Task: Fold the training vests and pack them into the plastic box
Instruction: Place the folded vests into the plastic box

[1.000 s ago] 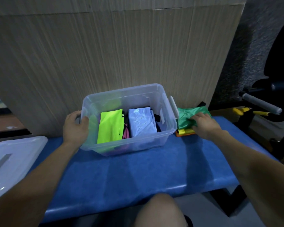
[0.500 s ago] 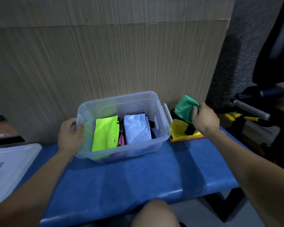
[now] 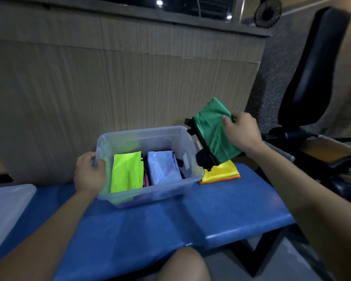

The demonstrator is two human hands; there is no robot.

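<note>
head view, looking down at a blue padded bench [image 3: 170, 224]. landmark: the clear plastic box [image 3: 150, 191], standing open-topped on the bench, close to a ribbed beige wall panel [image 3: 109, 88] behind it.

left hand [image 3: 89, 175]: at the box's left end, fingers curled over the rim with the thumb on the outer wall, gripping the box.

right hand [image 3: 241, 132]: raised above and to the right of the box, thumb and fingers pinching a folded green vest [image 3: 213, 130]. the vest is held in the air, tilted, its black trim edge turned toward the box and hanging just past the box's right rim; it is not inside the box.

inside the box: a folded neon-yellow vest [image 3: 127, 173] in the left part, a folded pale blue vest [image 3: 162, 169] to its right, and a strip of pink fabric [image 3: 146, 180] showing between them. dark fabric shows behind the blue one; what it is cannot be told.

just to the right of the box, on the bench: a folded yellow vest [image 3: 221, 171] lying flat on top of an orange vest [image 3: 229, 177], of which only an edge shows. the green vest hangs above this stack.

well to the left of the box: a translucent lid [image 3: 4, 209], lying flat on the bench's end.

right of the box, beyond the bench: a black padded seat back [image 3: 312, 67]. the person's knee [image 3: 182, 264] shows at the lower edge, in front of the box.
</note>
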